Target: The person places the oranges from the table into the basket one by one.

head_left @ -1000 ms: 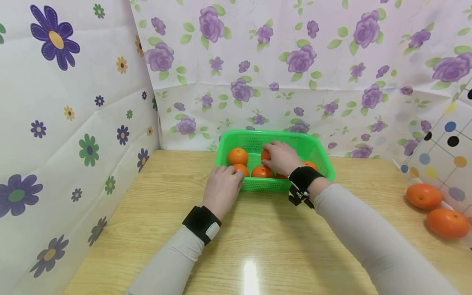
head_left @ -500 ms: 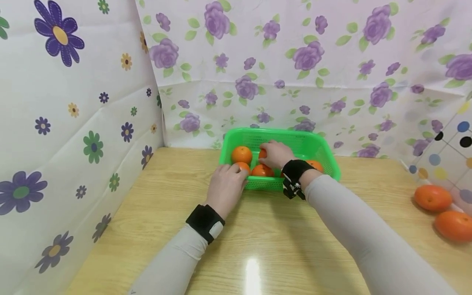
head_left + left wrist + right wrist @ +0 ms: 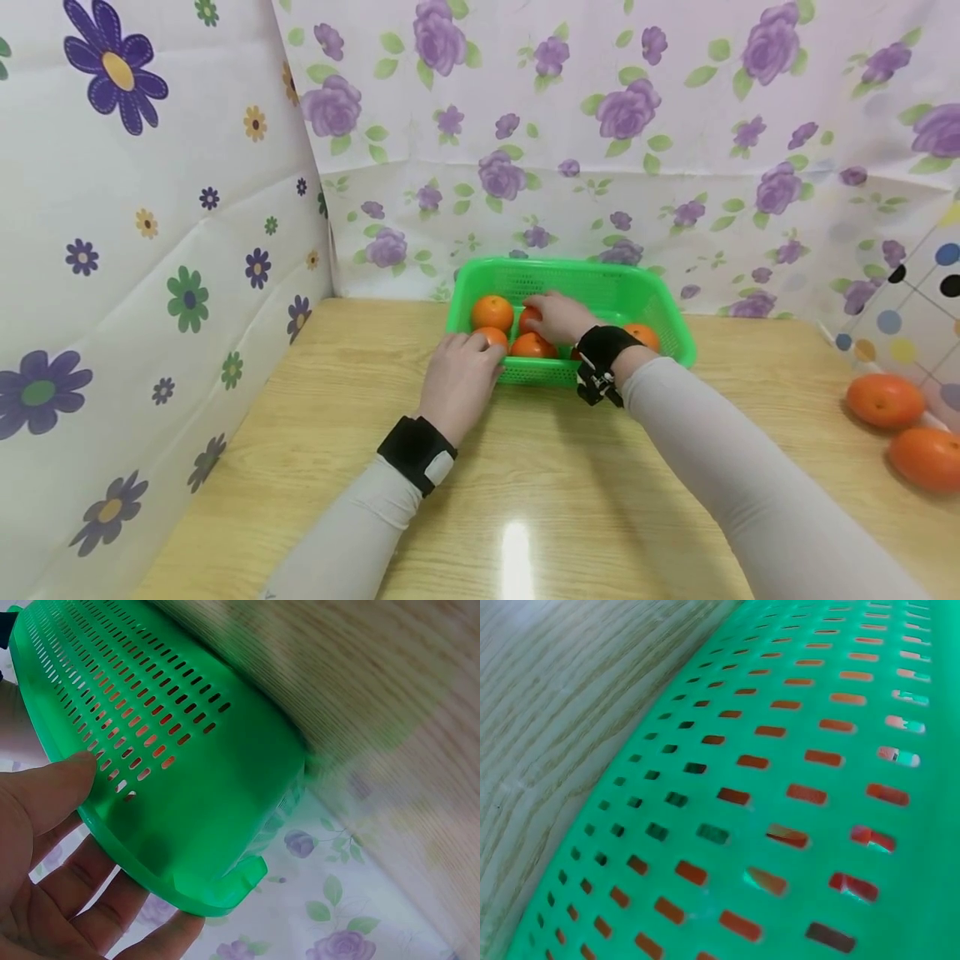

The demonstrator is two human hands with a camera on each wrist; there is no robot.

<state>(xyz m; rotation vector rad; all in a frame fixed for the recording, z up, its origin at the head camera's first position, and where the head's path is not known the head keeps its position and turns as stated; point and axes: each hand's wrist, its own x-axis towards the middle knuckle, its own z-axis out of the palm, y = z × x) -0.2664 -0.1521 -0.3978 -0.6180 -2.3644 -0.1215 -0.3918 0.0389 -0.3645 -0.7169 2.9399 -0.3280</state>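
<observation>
Orange, one (image 3: 529, 320), lying inside the basket left of centre, at the fingertips of the right hand (image 3: 564, 319), directly to that hand's left. Right hand: grasping this orange between thumb and fingers, back of the hand upward, forearm in a grey sleeve (image 3: 720, 442) slanting in over the front rim. Beside it: rear-left orange (image 3: 492, 313), front-left orange (image 3: 491, 337) and front-middle orange (image 3: 533, 347); right-end orange (image 3: 642, 336) past the wrist. Basket (image 3: 543, 373), green plastic, slotted walls; its floor shows behind and right of the right hand, with room there up to the rear and right walls. Left hand (image 3: 461, 375): clasping the basket's front-left rim, thumb against the outer wall, fingers over the edge. Wood-grain table (image 3: 480, 508), stretching forward of the basket and to both sides; rear edge meeting the floral cloth (image 3: 675, 133) close behind the basket. Two loose oranges (image 3: 885, 401) at the table's far right, well apart from both hands.
</observation>
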